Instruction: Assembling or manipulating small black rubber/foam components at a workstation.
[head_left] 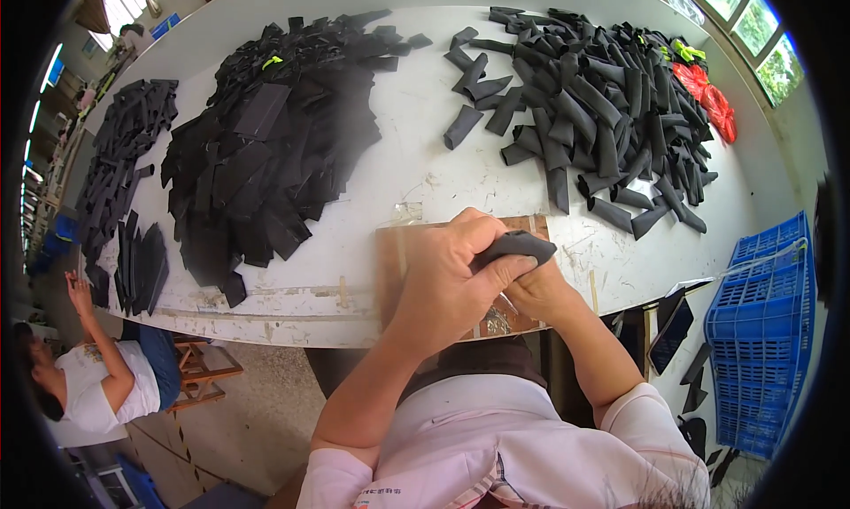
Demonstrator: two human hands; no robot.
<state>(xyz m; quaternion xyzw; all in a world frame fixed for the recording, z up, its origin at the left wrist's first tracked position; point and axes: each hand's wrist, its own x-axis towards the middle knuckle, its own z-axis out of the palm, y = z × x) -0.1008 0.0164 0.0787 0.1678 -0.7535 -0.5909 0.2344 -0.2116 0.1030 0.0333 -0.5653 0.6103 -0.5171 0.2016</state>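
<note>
A short black tube-shaped piece [524, 246], soft-looking like fabric or foam, is gripped in my left hand [450, 274], with the thumb pressed along its near side. My right hand [540, 289] is closed against the underside of the same piece; its fingertips are hidden behind my left hand. Beneath both hands, a brown board [392, 266] lies at the table's near edge. Right of centre spreads a heap of similar black tubes [589, 102]. Flat black pieces [266, 168] form a large pile to the left.
The white table [425, 93] has a raised rim at the back. More black pieces [124, 137] lie at its far left, and a red plastic bag [708, 97] sits at the right. Blue crates [760, 332] stand to my right. Another person [111, 376] sits at the left by a wooden stool [208, 367].
</note>
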